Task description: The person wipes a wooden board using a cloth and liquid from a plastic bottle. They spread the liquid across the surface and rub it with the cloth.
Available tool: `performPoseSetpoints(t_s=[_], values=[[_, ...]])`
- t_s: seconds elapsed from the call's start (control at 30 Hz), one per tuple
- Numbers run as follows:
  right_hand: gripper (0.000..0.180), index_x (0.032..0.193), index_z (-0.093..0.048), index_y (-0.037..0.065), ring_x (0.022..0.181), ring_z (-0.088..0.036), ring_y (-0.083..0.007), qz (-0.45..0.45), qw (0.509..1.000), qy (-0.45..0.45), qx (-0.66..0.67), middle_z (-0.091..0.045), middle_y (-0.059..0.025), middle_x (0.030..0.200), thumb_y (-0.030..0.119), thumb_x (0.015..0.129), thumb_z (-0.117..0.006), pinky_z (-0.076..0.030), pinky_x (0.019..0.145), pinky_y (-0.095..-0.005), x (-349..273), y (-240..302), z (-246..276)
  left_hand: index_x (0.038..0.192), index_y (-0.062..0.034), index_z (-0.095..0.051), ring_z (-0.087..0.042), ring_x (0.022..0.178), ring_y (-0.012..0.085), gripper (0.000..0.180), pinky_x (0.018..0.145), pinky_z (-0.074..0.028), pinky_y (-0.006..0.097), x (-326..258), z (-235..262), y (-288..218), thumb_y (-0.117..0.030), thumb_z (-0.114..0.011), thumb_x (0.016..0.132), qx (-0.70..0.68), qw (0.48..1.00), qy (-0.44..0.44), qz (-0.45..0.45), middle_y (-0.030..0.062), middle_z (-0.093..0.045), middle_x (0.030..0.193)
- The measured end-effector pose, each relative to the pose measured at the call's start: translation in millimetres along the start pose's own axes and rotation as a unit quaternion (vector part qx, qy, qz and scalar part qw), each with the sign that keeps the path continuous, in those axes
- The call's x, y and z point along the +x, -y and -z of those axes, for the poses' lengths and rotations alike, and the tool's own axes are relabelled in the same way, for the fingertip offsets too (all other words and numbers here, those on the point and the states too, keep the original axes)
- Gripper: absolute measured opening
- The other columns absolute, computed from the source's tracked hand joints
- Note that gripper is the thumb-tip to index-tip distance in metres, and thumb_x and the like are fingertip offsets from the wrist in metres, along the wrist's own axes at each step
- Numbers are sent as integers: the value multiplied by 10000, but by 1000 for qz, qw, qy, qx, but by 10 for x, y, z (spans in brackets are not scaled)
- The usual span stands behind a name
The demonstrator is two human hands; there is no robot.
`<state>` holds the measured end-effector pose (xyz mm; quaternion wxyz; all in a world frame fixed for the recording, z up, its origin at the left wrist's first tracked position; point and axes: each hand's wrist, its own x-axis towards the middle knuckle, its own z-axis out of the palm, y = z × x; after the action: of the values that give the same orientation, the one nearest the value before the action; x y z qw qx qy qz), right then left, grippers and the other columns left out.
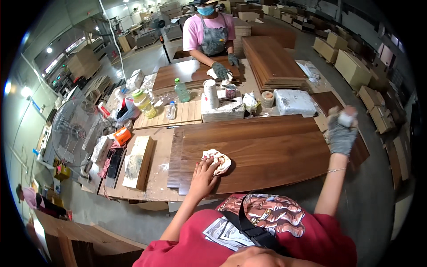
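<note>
A stack of dark brown wood-grain boards (267,153) lies in front of me on the workbench. On its left part, my bare left hand (205,175) rests with its fingers closed on a bunched, stained white cloth (222,163). My right hand (342,135), in a grey work glove, is at the right end of the stack, above a separate brown board (359,149). Something whitish shows near its fingers. Motion smears those fingers, so their grip cannot be made out.
Across the bench a person (209,33) in grey gloves wipes another board (178,75). Bottles (181,90), a white tub (211,94) and a wrapped white block (294,102) stand beyond my stack. At left are a wooden block (143,153) and a fan (75,133).
</note>
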<state>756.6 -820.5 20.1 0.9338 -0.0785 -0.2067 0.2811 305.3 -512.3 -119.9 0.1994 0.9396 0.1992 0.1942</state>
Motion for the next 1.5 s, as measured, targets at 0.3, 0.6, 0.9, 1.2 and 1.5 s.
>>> performPoseSetpoints(t_s=[0.3,0.6,0.9,1.2,1.5], values=[[549,1250,-623,85,1158,-666,-305,-153,928,-301,-157,-717,-94,1177,533,936,-583,-583,860,-424,-842,-971,1023,1485,-221,-513,-322,1488,385,571,1227,-195,610,152,-38,65,-197,-668,935,-4,1000,15,14,138,-426,1556],[496,1303,-543,-5,983,-701,-342,-231,937,-194,-174,-690,-173,1099,362,983,-640,-614,883,-435,-812,-1464,1251,1470,-193,-518,-349,1463,382,577,1240,-229,549,186,-86,-123,-170,-680,916,-6,1000,-13,14,135,-436,1540],[489,1340,-601,61,1005,-706,-243,-351,857,-107,-361,-698,-98,1154,378,979,-693,-573,867,-337,-156,-2731,677,1471,-195,-521,-355,1459,370,572,1250,-208,537,180,41,-225,-179,-672,920,-2,998,-17,64,130,-441,1541],[459,1149,-732,-25,992,-719,-289,-137,538,208,-805,-744,-216,1111,308,842,-804,-543,932,-348,750,-3743,646,1455,-191,-550,-341,1475,357,573,1261,-188,525,223,98,-277,-167,-686,899,-15,991,-13,135,113,-452,1540],[421,1068,-771,19,914,-717,-363,-150,494,196,-834,-751,-220,1010,371,838,-785,-558,882,-413,666,-4099,611,1457,-208,-552,-342,1479,361,591,1258,-201,520,251,126,-284,-135,-683,885,-26,989,-8,145,107,-458,1542]])
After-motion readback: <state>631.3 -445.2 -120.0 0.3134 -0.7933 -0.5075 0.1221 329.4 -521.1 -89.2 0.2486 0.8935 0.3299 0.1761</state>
